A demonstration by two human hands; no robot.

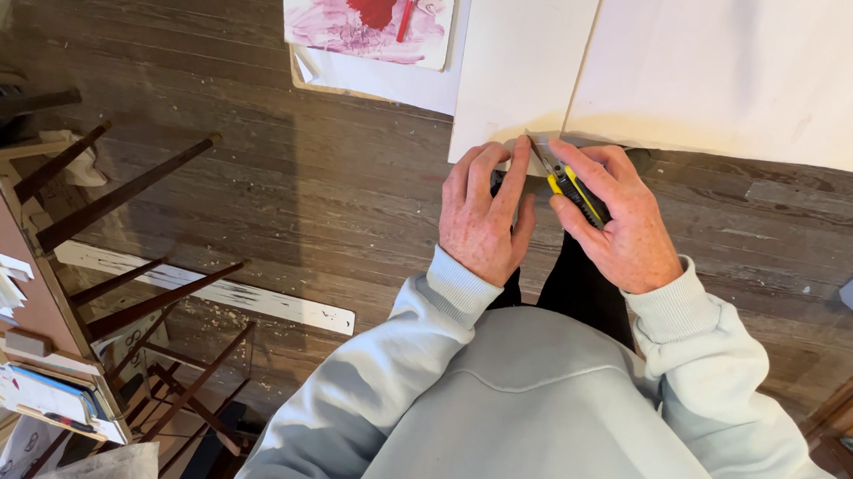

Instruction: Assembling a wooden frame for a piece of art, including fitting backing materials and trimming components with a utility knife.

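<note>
Right hand: our right hand point(620, 221) grips a yellow utility knife point(568, 185).
Left hand: our left hand point(482, 213) touches its blade end, fingers curled.
Setting: white sheets point(519, 66) on wooden floor point(330, 183).

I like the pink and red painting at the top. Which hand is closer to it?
Left. The left hand lies below and just right of the painting; the right hand, holding a yellow utility knife, is farther right.
</note>
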